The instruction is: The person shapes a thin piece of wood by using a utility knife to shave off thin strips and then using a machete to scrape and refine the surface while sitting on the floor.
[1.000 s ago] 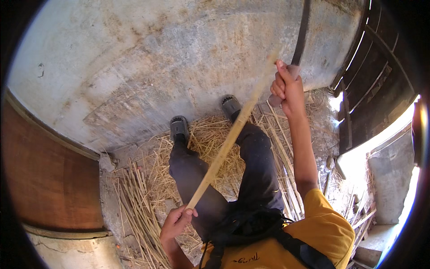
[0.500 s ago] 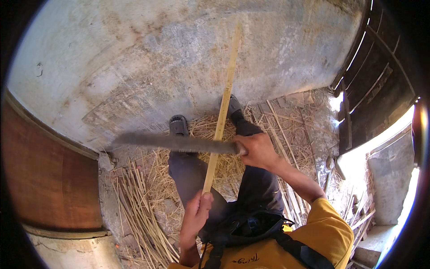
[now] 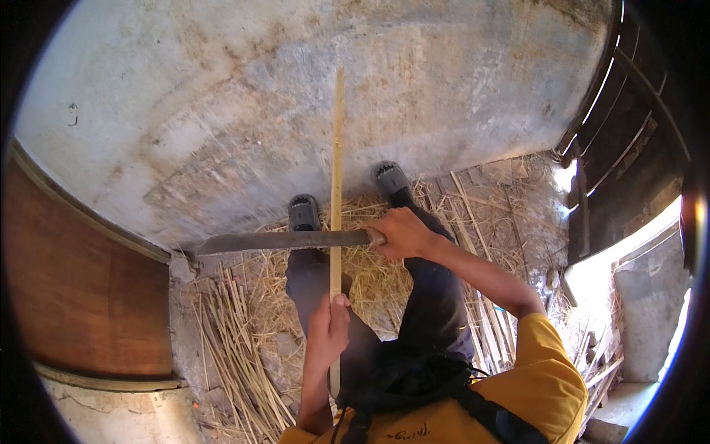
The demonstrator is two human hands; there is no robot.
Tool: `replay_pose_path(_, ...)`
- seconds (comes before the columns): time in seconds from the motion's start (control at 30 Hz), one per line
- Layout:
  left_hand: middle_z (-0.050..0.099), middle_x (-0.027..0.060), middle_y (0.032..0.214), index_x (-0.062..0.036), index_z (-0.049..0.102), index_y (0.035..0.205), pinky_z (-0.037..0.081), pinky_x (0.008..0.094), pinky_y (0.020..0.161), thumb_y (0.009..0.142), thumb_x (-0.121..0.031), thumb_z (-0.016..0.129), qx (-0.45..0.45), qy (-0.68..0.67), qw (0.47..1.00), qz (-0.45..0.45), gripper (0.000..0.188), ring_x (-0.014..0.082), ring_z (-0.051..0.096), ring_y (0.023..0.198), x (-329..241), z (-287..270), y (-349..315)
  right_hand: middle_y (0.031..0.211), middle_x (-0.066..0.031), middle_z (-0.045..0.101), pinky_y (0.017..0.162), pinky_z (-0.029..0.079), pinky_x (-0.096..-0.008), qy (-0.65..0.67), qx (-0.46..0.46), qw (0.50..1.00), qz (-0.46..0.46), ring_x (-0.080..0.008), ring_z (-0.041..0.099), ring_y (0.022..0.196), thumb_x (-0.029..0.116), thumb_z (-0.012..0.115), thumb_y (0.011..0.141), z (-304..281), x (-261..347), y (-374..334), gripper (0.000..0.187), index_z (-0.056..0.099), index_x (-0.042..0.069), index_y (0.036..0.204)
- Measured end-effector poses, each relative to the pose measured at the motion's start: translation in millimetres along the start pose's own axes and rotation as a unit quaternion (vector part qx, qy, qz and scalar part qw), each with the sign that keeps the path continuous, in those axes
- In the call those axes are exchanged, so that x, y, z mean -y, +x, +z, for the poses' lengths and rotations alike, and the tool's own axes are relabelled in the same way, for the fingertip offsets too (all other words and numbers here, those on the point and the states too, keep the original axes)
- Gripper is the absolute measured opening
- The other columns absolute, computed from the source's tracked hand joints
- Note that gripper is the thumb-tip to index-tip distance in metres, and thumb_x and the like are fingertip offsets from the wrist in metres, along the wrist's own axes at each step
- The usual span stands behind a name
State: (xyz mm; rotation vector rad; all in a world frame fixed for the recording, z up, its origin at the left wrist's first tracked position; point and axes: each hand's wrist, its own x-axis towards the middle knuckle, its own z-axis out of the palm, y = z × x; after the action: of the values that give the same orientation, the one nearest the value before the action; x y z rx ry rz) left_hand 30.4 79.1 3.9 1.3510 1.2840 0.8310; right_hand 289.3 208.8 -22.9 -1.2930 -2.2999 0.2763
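My left hand (image 3: 329, 327) is closed around the lower part of a long, pale split-bamboo strip (image 3: 337, 148). The strip runs straight away from me, and its short near end sticks out below that hand toward my waist. A machete (image 3: 285, 240) is gripped by its handle in my right hand (image 3: 406, 234). Its dark, broad blade points left and lies across the strip, a short way beyond my left hand. Whether the edge bites into the bamboo or only passes over it, I cannot tell.
Straw-like shavings (image 3: 373, 285) litter the ground around my legs and dark shoes (image 3: 303, 213). Bundled bamboo strips (image 3: 240, 348) lie at left, with more strips at right. A stained wall (image 3: 244, 111) rises ahead; a brown wooden panel (image 3: 89, 281) stands at left, dark boards (image 3: 629, 148) at right.
The strip has swung left from a slant to nearly straight ahead and been drawn back toward me. My right hand and the machete have shifted slightly left; the blade is less blurred.
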Motion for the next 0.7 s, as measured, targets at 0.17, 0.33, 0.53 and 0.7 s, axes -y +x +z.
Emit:
replay_pose_path(0.17, 0.047, -0.0021, 0.067, -0.0015, 0.059, 0.101, 0.037, 0.0278, 0.054, 0.113, -0.022, 0.046, -0.015, -0.006, 1.000, 0.025, 0.027, 0.0062, 0.044, 0.060, 3.4, 2.0, 33.0, 0.078, -0.0154, 0.070, 0.068, 0.055, -0.0514, 0.049, 0.017, 0.998, -0.023, -0.0389, 0.069, 0.076, 0.020, 0.072, 0.069, 5.6, -9.4, 18.5, 0.034, 0.073, 0.011, 0.102)
replay_pose_path(0.33, 0.047, -0.0036, 0.069, -0.0042, 0.060, 0.100, 0.037, 0.0263, 0.056, 0.113, -0.024, 0.047, -0.030, 0.032, 0.998, 0.053, 0.027, 0.0056, 0.043, 0.062, 10.6, 3.8, 46.9, 0.077, -0.0217, 0.066, 0.071, 0.054, -0.0566, 0.044, -0.003, 0.999, -0.027, -0.0436, 0.067, 0.077, 0.019, 0.069, 0.077, 5.5, -32.6, 41.1, 0.015, 0.068, 0.008, 0.087)
replay_pose_path(0.53, 0.042, -0.0058, 0.062, -0.0078, 0.055, 0.104, 0.030, 0.0239, 0.042, 0.114, -0.032, 0.044, 0.003, -0.021, 0.998, 0.052, 0.029, 0.0036, 0.038, 0.046, 7.0, 6.0, 46.0, 0.079, -0.0236, 0.066, 0.074, 0.053, -0.0566, 0.110, 0.009, 0.992, 0.054, -0.0460, 0.066, 0.082, 0.018, 0.067, 0.079, -11.7, -47.3, 70.9, 0.016, 0.066, 0.004, 0.085)
replay_pose_path(0.7, 0.042, -0.0066, 0.063, -0.0078, 0.055, 0.104, 0.029, 0.0236, 0.042, 0.114, -0.033, 0.044, 0.000, -0.012, 0.998, 0.055, 0.029, 0.0030, 0.037, 0.047, 9.5, 6.3, 47.7, 0.079, -0.0241, 0.066, 0.070, 0.051, -0.0544, 0.045, -0.020, 0.997, -0.064, -0.0454, 0.066, 0.077, 0.020, 0.065, 0.083, -3.4, -64.2, 85.4, 0.019, 0.066, 0.001, 0.086)
